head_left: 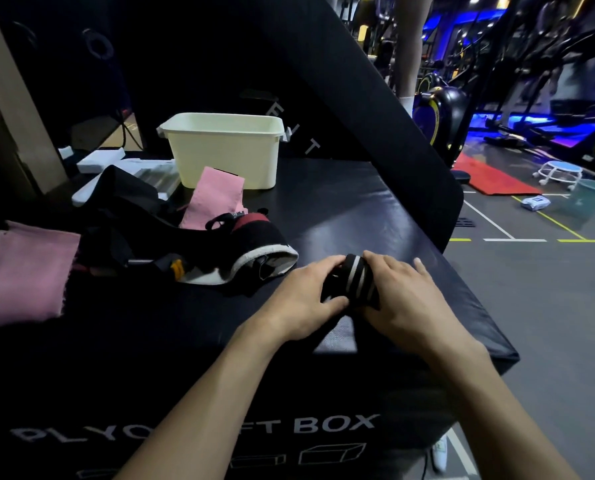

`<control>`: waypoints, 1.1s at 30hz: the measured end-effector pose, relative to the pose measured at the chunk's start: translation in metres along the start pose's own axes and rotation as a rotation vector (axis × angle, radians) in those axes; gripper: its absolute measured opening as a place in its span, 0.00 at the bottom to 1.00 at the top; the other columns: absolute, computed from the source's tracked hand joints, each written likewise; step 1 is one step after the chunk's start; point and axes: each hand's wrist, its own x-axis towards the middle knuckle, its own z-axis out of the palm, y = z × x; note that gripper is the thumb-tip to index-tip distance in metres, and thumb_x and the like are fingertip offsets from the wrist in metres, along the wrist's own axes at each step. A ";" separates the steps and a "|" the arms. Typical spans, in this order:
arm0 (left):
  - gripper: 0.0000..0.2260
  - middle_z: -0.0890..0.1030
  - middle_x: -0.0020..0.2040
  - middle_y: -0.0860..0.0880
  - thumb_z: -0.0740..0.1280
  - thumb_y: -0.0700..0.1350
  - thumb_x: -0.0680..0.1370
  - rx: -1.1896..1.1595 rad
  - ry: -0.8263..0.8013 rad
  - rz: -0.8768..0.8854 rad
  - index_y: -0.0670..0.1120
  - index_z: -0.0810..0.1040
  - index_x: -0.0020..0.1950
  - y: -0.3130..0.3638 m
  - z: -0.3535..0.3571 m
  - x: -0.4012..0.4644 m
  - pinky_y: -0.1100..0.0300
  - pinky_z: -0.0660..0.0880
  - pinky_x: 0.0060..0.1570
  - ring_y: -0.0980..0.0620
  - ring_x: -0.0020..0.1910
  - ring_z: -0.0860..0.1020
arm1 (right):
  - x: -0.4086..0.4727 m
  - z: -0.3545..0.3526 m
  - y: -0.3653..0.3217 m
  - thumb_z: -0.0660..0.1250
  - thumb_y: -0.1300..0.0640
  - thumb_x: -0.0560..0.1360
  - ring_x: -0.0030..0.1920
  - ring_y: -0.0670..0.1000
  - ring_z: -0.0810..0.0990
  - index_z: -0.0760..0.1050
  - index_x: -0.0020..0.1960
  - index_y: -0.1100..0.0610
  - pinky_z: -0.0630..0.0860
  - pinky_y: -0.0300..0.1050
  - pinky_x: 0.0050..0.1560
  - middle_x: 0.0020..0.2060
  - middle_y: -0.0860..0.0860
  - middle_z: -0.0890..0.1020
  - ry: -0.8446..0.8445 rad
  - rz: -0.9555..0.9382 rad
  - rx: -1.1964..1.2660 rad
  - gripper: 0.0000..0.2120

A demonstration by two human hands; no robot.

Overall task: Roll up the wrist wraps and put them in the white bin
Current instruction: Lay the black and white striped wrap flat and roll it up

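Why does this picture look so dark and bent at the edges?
Head view: dim gym lighting leaves the black plyo box murky, with a soft glare patch on its top; wide-angle lens curves the edges; the white bin and both hands stay fairly sharp, background blue lights slightly blurred.

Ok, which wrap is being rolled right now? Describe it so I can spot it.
Start at the black plyo box top; the white bin stands at its far side. At the near right edge, the left hand and right hand grip a rolled wrist wrap between them. It is black with pale stripes, unlike the pink wraps lying loose to the left.
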 end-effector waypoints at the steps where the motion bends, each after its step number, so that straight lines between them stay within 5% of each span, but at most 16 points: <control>1: 0.28 0.80 0.66 0.54 0.73 0.43 0.75 0.022 0.018 -0.002 0.53 0.72 0.75 0.001 0.002 0.001 0.59 0.72 0.67 0.56 0.65 0.77 | 0.003 0.003 0.002 0.70 0.40 0.76 0.73 0.54 0.70 0.59 0.79 0.52 0.53 0.59 0.79 0.73 0.49 0.72 0.011 -0.003 0.007 0.38; 8: 0.28 0.80 0.67 0.51 0.72 0.45 0.76 0.139 0.082 0.002 0.51 0.71 0.76 0.008 0.007 0.004 0.50 0.70 0.68 0.47 0.64 0.76 | 0.012 0.006 0.008 0.70 0.39 0.74 0.68 0.54 0.74 0.64 0.75 0.51 0.58 0.53 0.74 0.66 0.49 0.77 0.078 -0.037 -0.027 0.35; 12: 0.26 0.79 0.60 0.54 0.72 0.51 0.77 0.088 0.085 0.014 0.57 0.71 0.75 0.011 0.000 -0.006 0.49 0.68 0.70 0.50 0.65 0.73 | -0.001 -0.001 0.011 0.67 0.38 0.71 0.66 0.51 0.76 0.68 0.73 0.49 0.58 0.57 0.76 0.64 0.46 0.80 0.104 -0.052 0.035 0.34; 16: 0.28 0.79 0.58 0.61 0.73 0.60 0.74 -0.168 0.185 0.059 0.58 0.72 0.73 0.019 -0.010 -0.018 0.53 0.72 0.69 0.58 0.65 0.76 | -0.025 -0.010 0.018 0.72 0.41 0.69 0.48 0.46 0.84 0.78 0.62 0.47 0.79 0.49 0.53 0.47 0.44 0.86 0.195 -0.039 0.595 0.24; 20: 0.28 0.82 0.59 0.57 0.77 0.62 0.69 -0.605 0.180 -0.024 0.61 0.74 0.67 0.033 -0.012 -0.031 0.59 0.81 0.54 0.55 0.60 0.82 | -0.042 -0.017 0.008 0.73 0.63 0.75 0.38 0.49 0.86 0.78 0.59 0.59 0.80 0.38 0.37 0.40 0.53 0.86 0.167 -0.047 1.255 0.13; 22: 0.21 0.84 0.55 0.53 0.77 0.56 0.71 -0.727 0.086 -0.045 0.57 0.79 0.62 0.038 -0.010 -0.038 0.58 0.81 0.50 0.54 0.55 0.83 | -0.046 -0.016 0.003 0.73 0.60 0.76 0.39 0.49 0.85 0.79 0.58 0.62 0.79 0.38 0.38 0.39 0.53 0.86 0.162 -0.004 1.387 0.11; 26: 0.12 0.86 0.48 0.49 0.76 0.53 0.74 -0.789 0.118 -0.077 0.49 0.83 0.53 0.046 -0.010 -0.047 0.55 0.79 0.48 0.51 0.49 0.83 | -0.052 -0.011 -0.001 0.67 0.52 0.76 0.57 0.62 0.84 0.80 0.59 0.65 0.80 0.55 0.61 0.54 0.63 0.85 0.005 0.004 1.628 0.19; 29: 0.05 0.85 0.45 0.47 0.74 0.52 0.76 -0.862 0.120 -0.113 0.52 0.85 0.48 0.049 -0.014 -0.050 0.53 0.79 0.48 0.49 0.44 0.82 | -0.055 -0.010 -0.003 0.66 0.51 0.76 0.57 0.58 0.85 0.85 0.55 0.60 0.83 0.47 0.55 0.55 0.62 0.85 -0.063 0.058 1.751 0.16; 31: 0.10 0.85 0.47 0.41 0.74 0.52 0.77 -0.895 0.090 -0.134 0.46 0.85 0.50 0.049 -0.016 -0.053 0.54 0.77 0.49 0.46 0.45 0.82 | -0.056 -0.011 -0.005 0.63 0.50 0.75 0.56 0.56 0.85 0.84 0.55 0.59 0.82 0.45 0.50 0.55 0.60 0.85 -0.091 0.097 1.826 0.18; 33: 0.11 0.85 0.49 0.38 0.73 0.53 0.77 -0.932 0.033 -0.173 0.46 0.86 0.50 0.048 -0.018 -0.055 0.55 0.77 0.49 0.46 0.46 0.82 | -0.056 -0.010 -0.006 0.62 0.50 0.76 0.58 0.57 0.83 0.81 0.60 0.60 0.80 0.48 0.55 0.58 0.61 0.84 -0.094 0.123 1.864 0.20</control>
